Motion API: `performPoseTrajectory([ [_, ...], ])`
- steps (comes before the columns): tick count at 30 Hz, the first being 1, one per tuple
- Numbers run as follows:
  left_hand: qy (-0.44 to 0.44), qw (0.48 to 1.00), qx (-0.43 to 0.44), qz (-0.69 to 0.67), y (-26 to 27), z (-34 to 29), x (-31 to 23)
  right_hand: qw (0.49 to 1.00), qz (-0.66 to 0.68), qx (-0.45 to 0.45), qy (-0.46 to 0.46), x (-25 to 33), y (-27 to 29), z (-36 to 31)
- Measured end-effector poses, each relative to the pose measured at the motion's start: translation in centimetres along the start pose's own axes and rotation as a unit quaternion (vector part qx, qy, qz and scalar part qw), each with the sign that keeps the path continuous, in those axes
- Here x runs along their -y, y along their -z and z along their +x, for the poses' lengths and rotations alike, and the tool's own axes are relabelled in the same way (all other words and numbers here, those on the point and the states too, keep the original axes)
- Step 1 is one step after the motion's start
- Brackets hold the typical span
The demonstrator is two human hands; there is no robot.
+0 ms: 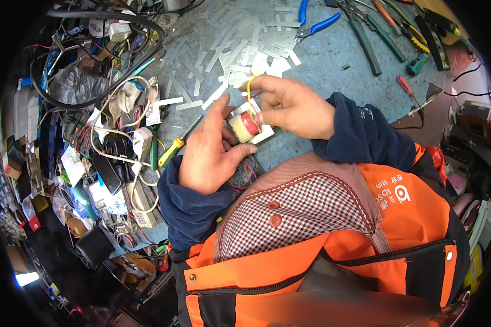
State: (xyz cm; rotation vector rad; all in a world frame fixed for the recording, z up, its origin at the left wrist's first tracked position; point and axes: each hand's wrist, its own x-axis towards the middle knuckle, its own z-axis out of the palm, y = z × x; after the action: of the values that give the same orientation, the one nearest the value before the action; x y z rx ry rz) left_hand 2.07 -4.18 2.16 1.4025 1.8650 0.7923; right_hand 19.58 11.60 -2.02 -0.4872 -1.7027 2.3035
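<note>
Over the blue benchtop (333, 52), hands (208, 152) (300, 106) partly hide a spool (244, 127).

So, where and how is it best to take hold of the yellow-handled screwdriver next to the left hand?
Probably grip the screwdriver by its thick handle, coming from above. The handle is fatter than the slim shaft and points to the lower left of the view. The left hand lies close on its right, clutter on its left.
</note>
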Motion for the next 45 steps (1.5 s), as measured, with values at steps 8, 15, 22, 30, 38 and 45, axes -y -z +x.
performPoseTrajectory([
  [8,0.006,1.0,0.019,0.022,0.5,0.2,-0.8,0.986,-0.141,0.086,0.027,0.0,1.1,-0.2],
  [15,0.061,0.977,0.048,-0.201,2.6,0.7,-0.4,0.918,-0.362,0.025,0.159,0.4,-0.1,-0.4],
  [22,-0.259,0.929,-0.024,0.264,7.8,18.9,0.2,0.924,-0.366,0.047,0.101,0.9,0.0,0.0],
  [30,-0.134,0.878,0.09,0.452,6.3,30.8,1.3,0.931,-0.338,0.037,0.132,0.2,0.1,-0.2],
  [38,-0.085,0.949,-0.024,0.304,10.6,22.0,2.9,0.937,-0.325,0.055,0.118,1.0,-0.2,-0.1],
  [45,0.16,0.962,-0.055,-0.215,7.7,4.5,1.9,0.95,-0.294,0.052,0.095,0.5,-0.2,-0.3],
])
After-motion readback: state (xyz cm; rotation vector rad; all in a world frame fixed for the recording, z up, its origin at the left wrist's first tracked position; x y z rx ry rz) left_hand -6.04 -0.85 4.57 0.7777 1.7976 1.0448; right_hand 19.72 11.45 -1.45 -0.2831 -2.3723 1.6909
